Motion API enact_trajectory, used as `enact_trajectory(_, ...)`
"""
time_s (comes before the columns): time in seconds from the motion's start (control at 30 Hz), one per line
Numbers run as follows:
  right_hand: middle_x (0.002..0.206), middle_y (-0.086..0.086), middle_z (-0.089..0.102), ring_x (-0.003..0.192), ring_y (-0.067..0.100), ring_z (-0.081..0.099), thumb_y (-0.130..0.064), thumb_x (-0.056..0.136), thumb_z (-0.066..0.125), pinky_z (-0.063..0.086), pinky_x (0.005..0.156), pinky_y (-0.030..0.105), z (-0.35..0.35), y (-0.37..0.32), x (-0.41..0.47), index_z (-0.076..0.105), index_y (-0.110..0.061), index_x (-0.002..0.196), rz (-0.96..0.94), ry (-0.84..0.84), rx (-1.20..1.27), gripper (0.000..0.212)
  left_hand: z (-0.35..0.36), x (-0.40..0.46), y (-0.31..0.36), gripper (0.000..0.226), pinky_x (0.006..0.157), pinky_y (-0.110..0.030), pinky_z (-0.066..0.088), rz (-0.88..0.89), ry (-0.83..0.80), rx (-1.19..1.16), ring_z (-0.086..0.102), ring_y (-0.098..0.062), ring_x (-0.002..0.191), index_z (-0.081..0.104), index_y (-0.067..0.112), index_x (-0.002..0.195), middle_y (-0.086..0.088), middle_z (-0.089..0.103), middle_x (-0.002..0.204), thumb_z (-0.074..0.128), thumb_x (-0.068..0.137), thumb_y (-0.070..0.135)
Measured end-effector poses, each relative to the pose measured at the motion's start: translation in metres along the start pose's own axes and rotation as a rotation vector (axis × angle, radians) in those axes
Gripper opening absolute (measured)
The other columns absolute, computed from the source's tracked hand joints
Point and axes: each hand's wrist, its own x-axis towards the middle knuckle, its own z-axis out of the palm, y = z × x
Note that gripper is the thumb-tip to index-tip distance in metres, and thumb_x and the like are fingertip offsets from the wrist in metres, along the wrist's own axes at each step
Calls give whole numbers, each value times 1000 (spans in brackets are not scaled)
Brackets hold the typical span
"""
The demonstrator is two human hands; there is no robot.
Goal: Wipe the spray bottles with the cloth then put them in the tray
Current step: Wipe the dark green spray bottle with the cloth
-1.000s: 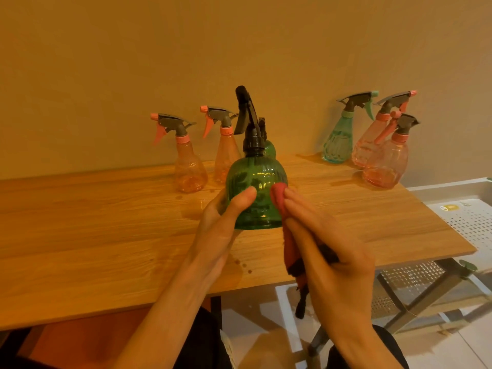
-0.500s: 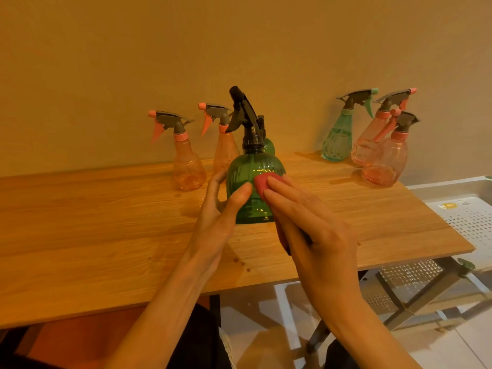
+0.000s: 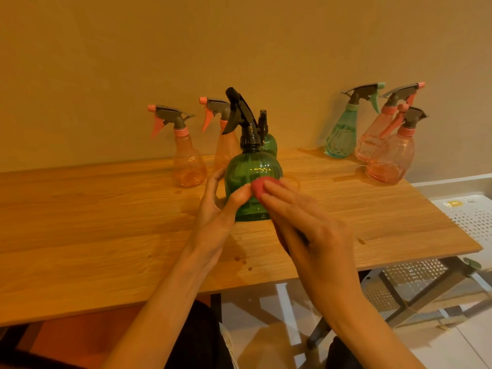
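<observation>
L hand [image 3: 215, 209] holds green bottle [image 3: 253, 182], R hand [image 3: 306, 230] presses cloth [image 3: 257, 188]

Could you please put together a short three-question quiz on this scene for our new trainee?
1. True or false: the left hand grips the dark green bottle.
2. What does the right hand press against that bottle?
3. The teal bottle stands: A) on the table, B) in the white tray, C) on the floor.

Key: 1. True. 2. The red cloth. 3. A.
</observation>
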Motion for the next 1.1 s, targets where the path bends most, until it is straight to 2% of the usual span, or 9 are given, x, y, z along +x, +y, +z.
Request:
enact_trajectory(0.1, 140, 2, 61, 138, 18, 51, -6, 96, 64, 51, 105, 40, 1, 3, 21, 66, -10, 131, 26, 34, 23, 36, 0, -1, -1, 72, 77, -23, 58, 2, -14, 3, 73, -12, 103, 45, 19, 144, 6, 77, 108, 73, 78, 26)
enact_trajectory(0.23, 142, 4, 59, 139, 19, 49, -6, 95, 65, 47, 110, 38, 6, 5, 11, 65, -9, 132, 3, 26, -15, 37, 0, 3, -1, 72, 75, -21, 57, 3, 2, 0, 73, -10, 100, 44, 19, 145, 8, 78, 105, 75, 80, 24)
enact_trajectory(0.33, 144, 1, 57, 141, 18, 47, -13, 97, 60, 43, 112, 36, 7, 6, -17, 63, -12, 133, -16, -23, -51, 36, -3, 7, -2, 83, 73, -19, 57, 17, 15, 18, 73, -6, 97, 44, 22, 144, 14, 77, 102, 85, 73, 29)
enact_trajectory(0.47, 143, 2, 58, 140, 18, 48, -9, 96, 61, 44, 112, 36, 7, 7, -9, 64, -10, 132, -29, -15, -43, 36, -7, 8, -5, 85, 79, -24, 57, 17, 2, 54, 71, -10, 106, 47, 27, 141, 13, 75, 110, 78, 63, 44)
enact_trajectory(0.63, 140, 4, 60, 137, 20, 52, -4, 95, 65, 50, 105, 39, 10, 9, 28, 65, -7, 130, 13, 72, 23, 35, -7, 8, -7, 68, 74, -21, 58, 14, -14, 21, 73, -9, 99, 45, 22, 141, 9, 78, 103, 70, 77, 21)
enact_trajectory(0.8, 142, 4, 59, 139, 18, 49, -7, 95, 63, 45, 112, 35, 17, 9, -4, 65, -8, 130, -29, 16, -39, 36, -11, 14, -6, 75, 73, -20, 57, 20, 8, 1, 73, -8, 100, 45, 21, 144, 11, 77, 105, 74, 75, 25)
enact_trajectory(0.9, 142, 4, 59, 140, 18, 49, -9, 95, 61, 43, 113, 34, 19, 10, -13, 65, -7, 130, -46, 8, -23, 35, -13, 15, -7, 85, 77, -22, 57, 27, 1, 21, 72, -9, 105, 47, 25, 143, 13, 75, 110, 79, 65, 39)
enact_trajectory(1.03, 141, 1, 60, 136, 17, 53, -10, 97, 59, 49, 106, 37, 16, 10, 24, 64, -8, 132, 15, 52, 46, 35, -15, 12, -8, 82, 78, -27, 59, 6, -24, 1, 71, -15, 108, 49, 27, 139, 7, 75, 113, 79, 64, 39)
enact_trajectory(1.1, 134, -5, 63, 124, 7, 60, -9, 100, 59, 52, 99, 29, 10, 9, 48, 66, -12, 131, 57, 28, 70, 32, -15, 11, -7, 77, 78, -28, 60, 4, -36, 18, 72, -13, 107, 50, 33, 134, 11, 76, 110, 78, 62, 39)
